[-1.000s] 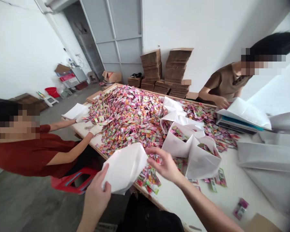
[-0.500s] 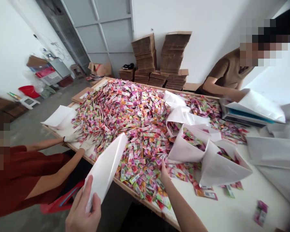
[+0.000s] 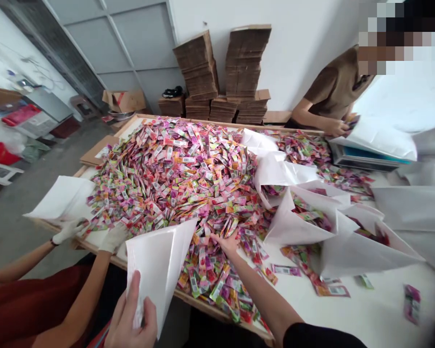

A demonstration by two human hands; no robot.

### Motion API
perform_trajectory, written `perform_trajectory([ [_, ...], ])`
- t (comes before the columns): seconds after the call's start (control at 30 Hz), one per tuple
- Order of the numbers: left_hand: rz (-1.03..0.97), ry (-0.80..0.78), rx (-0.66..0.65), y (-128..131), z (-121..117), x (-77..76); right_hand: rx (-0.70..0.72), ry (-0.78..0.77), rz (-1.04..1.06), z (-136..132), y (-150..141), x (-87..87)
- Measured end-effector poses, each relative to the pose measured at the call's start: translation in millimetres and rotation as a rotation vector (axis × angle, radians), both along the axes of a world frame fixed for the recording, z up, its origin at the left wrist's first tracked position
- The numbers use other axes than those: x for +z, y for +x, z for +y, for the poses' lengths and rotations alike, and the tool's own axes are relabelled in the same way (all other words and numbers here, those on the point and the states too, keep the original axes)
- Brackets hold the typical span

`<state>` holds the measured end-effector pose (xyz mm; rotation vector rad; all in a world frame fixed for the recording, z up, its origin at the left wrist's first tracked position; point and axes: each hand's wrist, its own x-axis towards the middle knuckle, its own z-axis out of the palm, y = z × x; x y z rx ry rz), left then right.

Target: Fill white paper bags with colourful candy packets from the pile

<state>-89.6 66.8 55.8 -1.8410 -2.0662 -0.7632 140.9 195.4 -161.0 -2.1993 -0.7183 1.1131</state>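
Observation:
My left hand (image 3: 132,321) grips the lower edge of an open white plastic bag (image 3: 159,266), held at the table's near edge with its mouth toward the heap. My right hand (image 3: 227,243) reaches into a large pile of colourful small sachets (image 3: 177,174), fingers spread and resting on the sachets near the bag's mouth. Whether any sachet is held is hidden. The sachets are pink, green and orange with barcodes.
Several white bags with sachets in them (image 3: 304,217) lie to the right on the white table (image 3: 366,314). A gloved person's hands (image 3: 112,237) work at the left edge. Another person (image 3: 333,92) stands at the far right. Flattened cartons (image 3: 224,72) are stacked by the wall.
My right hand moved from the bag's mouth forward into the sachet pile. The bag swung down and left in my left hand. The view shifted closer to the table.

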Motion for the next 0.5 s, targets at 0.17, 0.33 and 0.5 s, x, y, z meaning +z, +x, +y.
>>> perform_trajectory([
  [0.17, 0.0, -0.015, 0.042, 3, 23, -2.1, 0.034, -0.277, -0.206, 29, -18, -9.9],
  [0.33, 0.007, -0.059, 0.107, 8, 33, -1.0, -0.081, -0.352, -0.302, 47, -15, -21.5],
  [0.5, 0.011, -0.121, 0.155, 12, 28, 5.8, -0.07, -0.261, -0.227, 36, -3, -32.0],
])
